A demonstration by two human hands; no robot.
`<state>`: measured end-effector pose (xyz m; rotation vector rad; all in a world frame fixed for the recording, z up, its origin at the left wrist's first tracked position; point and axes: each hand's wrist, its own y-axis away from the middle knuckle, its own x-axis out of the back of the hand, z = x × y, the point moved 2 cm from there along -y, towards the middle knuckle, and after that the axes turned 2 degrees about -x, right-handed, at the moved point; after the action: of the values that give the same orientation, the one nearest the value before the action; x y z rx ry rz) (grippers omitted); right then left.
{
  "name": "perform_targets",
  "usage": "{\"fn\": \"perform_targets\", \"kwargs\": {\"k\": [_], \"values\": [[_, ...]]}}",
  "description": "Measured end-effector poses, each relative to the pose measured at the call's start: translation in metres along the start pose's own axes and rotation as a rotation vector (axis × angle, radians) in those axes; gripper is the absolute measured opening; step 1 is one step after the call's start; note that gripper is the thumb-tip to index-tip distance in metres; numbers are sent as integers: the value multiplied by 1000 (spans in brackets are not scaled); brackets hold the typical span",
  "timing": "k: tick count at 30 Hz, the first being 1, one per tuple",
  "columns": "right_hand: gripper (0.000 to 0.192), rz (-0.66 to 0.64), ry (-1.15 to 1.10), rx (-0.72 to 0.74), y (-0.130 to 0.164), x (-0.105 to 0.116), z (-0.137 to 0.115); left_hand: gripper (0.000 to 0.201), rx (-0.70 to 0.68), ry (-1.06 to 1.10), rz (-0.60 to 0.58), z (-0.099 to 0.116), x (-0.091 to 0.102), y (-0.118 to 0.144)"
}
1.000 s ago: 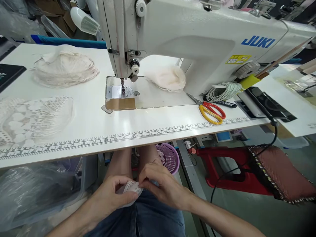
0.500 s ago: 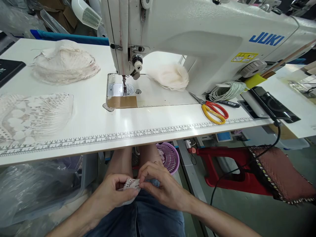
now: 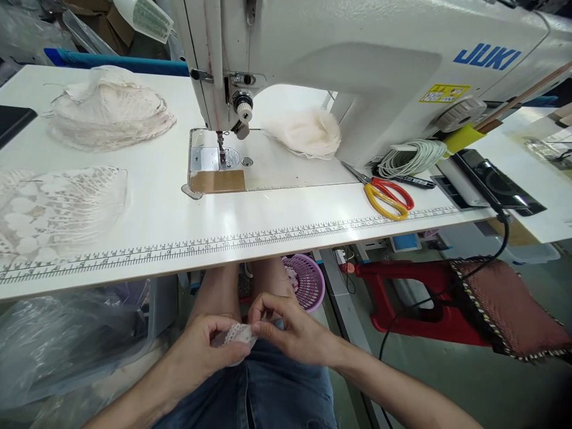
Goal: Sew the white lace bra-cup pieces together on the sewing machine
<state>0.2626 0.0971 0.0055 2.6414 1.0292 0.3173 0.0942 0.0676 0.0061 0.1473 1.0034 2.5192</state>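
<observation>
Over my lap, below the table edge, a small piece of white lace fabric (image 3: 239, 335) is stretched between my hands. My left hand (image 3: 210, 344) is closed on its left part, thumb on top. My right hand (image 3: 286, 328) pinches the right end between thumb and fingertips. Part of the lace is hidden behind the fingers. In front of me stands a white sewing machine (image 3: 357, 53), and a cream fabric piece (image 3: 308, 132) lies under its arm.
On the table (image 3: 277, 208) are a stack of cream fabric pieces (image 3: 111, 113), lace panels (image 3: 67, 208), red-and-yellow scissors (image 3: 386, 199) and a coil of pale cord (image 3: 413, 158). Below are a purple basket (image 3: 310, 283), a plastic bin (image 3: 163, 316) and a red stool (image 3: 379, 298).
The view has shifted slightly. My right fingers have changed their pinch on the lace's right end, and the lace is turned a little. My left hand keeps its hold.
</observation>
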Motion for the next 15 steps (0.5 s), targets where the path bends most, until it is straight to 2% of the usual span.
{"fn": "perform_targets", "kwargs": {"k": [10, 15], "values": [[5, 18, -17, -43, -2, -1, -2, 31, -16, -21, -33, 4, 1, 3], [8, 34, -138, -61, -3, -4, -1, 30, -51, -60, -32, 2, 4, 5]]}}
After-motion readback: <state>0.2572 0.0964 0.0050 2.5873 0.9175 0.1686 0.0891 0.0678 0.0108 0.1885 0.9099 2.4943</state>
